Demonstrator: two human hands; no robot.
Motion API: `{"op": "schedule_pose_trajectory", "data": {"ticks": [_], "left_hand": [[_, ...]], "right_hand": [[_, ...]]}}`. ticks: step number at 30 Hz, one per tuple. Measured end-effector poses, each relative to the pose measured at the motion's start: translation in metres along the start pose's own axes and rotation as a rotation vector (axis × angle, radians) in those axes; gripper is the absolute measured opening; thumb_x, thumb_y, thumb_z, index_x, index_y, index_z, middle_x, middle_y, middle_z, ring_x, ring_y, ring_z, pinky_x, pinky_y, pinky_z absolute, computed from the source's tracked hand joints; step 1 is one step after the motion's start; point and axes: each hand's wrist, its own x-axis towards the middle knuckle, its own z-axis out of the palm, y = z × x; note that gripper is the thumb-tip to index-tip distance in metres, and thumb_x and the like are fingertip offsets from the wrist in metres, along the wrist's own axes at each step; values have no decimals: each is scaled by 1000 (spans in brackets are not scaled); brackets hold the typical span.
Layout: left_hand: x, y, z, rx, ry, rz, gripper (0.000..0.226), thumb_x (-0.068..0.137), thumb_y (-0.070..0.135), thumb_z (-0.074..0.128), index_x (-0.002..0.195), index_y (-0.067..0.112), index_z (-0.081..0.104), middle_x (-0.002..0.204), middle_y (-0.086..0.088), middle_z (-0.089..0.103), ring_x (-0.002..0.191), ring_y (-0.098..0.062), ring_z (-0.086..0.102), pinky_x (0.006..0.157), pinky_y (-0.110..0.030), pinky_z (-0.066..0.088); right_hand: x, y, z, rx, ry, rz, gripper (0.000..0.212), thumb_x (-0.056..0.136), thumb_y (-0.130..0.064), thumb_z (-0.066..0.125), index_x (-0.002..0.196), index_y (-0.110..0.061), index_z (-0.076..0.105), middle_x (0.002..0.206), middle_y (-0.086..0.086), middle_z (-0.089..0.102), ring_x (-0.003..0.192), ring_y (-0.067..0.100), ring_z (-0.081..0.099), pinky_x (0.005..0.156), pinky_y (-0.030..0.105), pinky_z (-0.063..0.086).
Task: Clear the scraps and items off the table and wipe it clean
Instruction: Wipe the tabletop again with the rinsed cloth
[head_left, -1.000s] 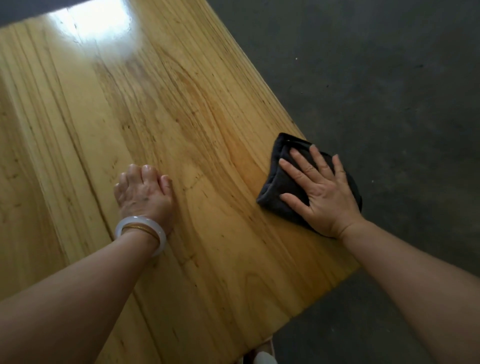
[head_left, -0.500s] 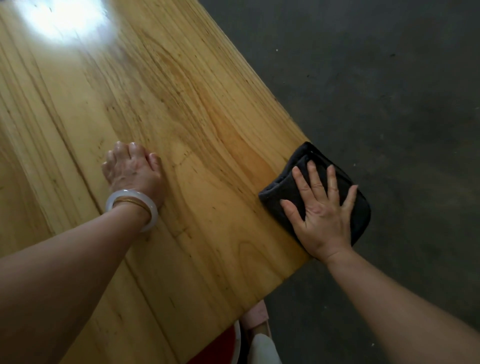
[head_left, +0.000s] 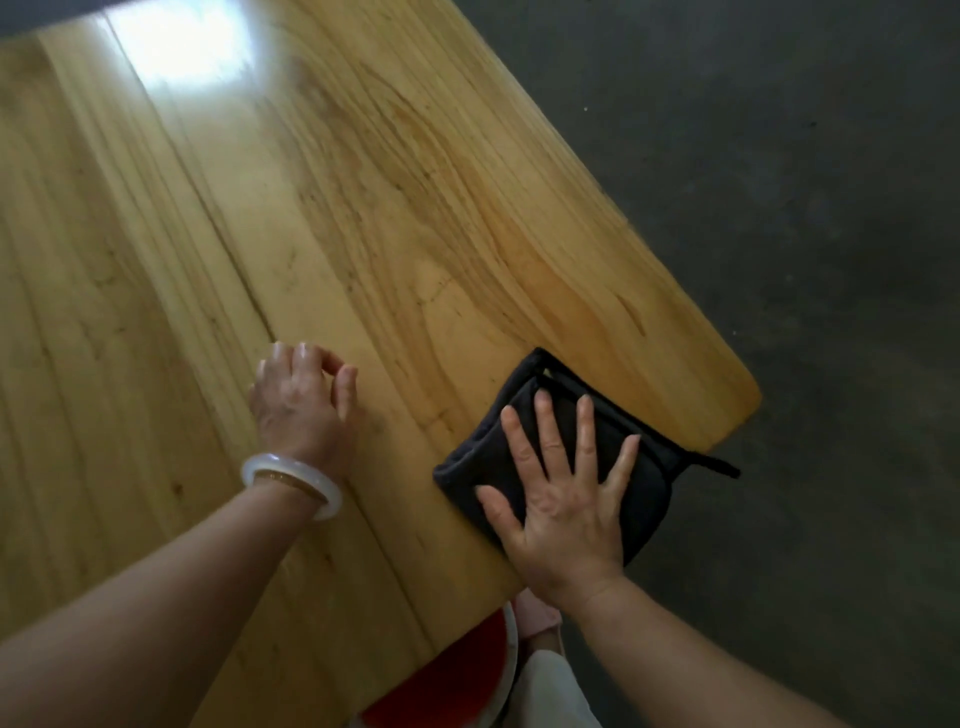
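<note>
We start at the right hand (head_left: 566, 499): its fingers are spread and straight, palm down, pressing flat on the cloth (head_left: 478, 470) without curling round it or pinching it. The cloth is dark and folded into a thick pad. It lies at the near right corner of the table (head_left: 363, 208), its right side hanging a little over the edge, with a thin loop sticking out past the edge above the floor (head_left: 779, 234).

The left hand (head_left: 301, 405) is well apart from the cloth, further in on the wood. Its fingers are loosely curled, their tips on the surface, and it holds nothing; we take it to be bracing. A pale bangle (head_left: 291, 483) sits at that wrist, with a thin gold-coloured band just beside it.

We judge the step in hand to be the wiping. What we see lying on the wood is the cloth alone, so the clearing looks done for this part of the table. The next move calls for keeping the palm flat and heavy on the pad and drawing it back onto the wood, since so near the corner it could slip off the edge.

We count one cloth, two hands, one bangle and one table. Below the near edge there is one red, white-rimmed round thing (head_left: 452, 691), too cut off to name.
</note>
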Motion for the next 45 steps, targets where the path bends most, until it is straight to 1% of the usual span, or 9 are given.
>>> {"op": "schedule_pose_trajectory", "data": {"ticks": [3, 8, 13, 23, 31, 34, 39, 42, 45], "left_hand": [[-27, -22, -15, 2, -30, -10, 21, 91, 27, 47, 90, 9, 56, 95, -13, 49, 91, -33, 46, 85, -49, 38], [-58, -51, -31, 50, -38, -13, 36, 87, 39, 34, 85, 11, 56, 89, -9, 48, 81, -26, 44, 77, -43, 38], [-77, -69, -34, 105, -37, -66, 33, 88, 36, 33, 84, 12, 55, 87, -7, 47, 79, -25, 43, 75, -42, 38], [-80, -68, -33, 145, -34, -83, 29, 88, 31, 33, 85, 13, 55, 87, -9, 49, 77, -27, 46, 73, -43, 41], [-80, -69, -30, 182, 3, -82, 22, 86, 29, 36, 85, 17, 53, 84, -5, 47, 73, -22, 42, 68, -37, 40], [-80, -68, -31, 195, -14, -93, 23, 86, 32, 34, 85, 18, 52, 85, -4, 46, 74, -21, 42, 68, -37, 40], [-81, -67, -34, 161, -81, -117, 27, 88, 35, 28, 90, 20, 51, 92, -1, 43, 83, -17, 37, 79, -33, 33], [-83, -68, -40, 23, -68, -116, 23, 87, 32, 34, 89, 19, 52, 92, 1, 43, 84, -15, 37, 81, -30, 32], [-83, -72, -45, -124, -30, -91, 12, 85, 23, 43, 89, 18, 53, 90, 5, 43, 83, -12, 38, 79, -27, 34]], "right_hand": [[-13, -28, 4, -41, -52, -141, 72, 96, -69, 19, 157, -31, 23, 166, 1, 14, 152, 38, 4, 108, 77, 5], [-11, -51, 4, -125, -133, -421, 73, 95, -71, 25, 157, -34, 20, 166, -1, 12, 151, 39, 5, 106, 77, 9], [22, -58, -2, -169, -184, -677, 71, 94, -70, 27, 157, -37, 18, 166, -3, 11, 152, 37, 2, 108, 75, 10], [104, -88, -12, -234, -203, -936, 68, 96, -70, 20, 156, -40, 15, 165, -7, 13, 153, 28, -1, 114, 70, 7], [158, -119, -15, -257, -175, -855, 67, 94, -71, 7, 155, -45, 5, 165, -12, 3, 153, 23, -10, 117, 64, -3], [171, -131, -13, -227, -131, -729, 66, 93, -70, 4, 154, -46, 2, 165, -13, 0, 152, 20, -13, 117, 62, -7], [171, -153, -5, -133, -82, -394, 62, 98, -65, 7, 155, -45, -5, 165, -13, -10, 151, 20, -19, 116, 63, -10], [157, -164, -1, -90, -70, -258, 62, 99, -61, 7, 155, -41, -8, 165, -10, -13, 150, 23, -20, 115, 66, -9], [137, -168, 2, -68, -100, -219, 64, 99, -61, 6, 156, -38, -11, 164, -7, -18, 149, 26, -24, 113, 69, -10]]}}
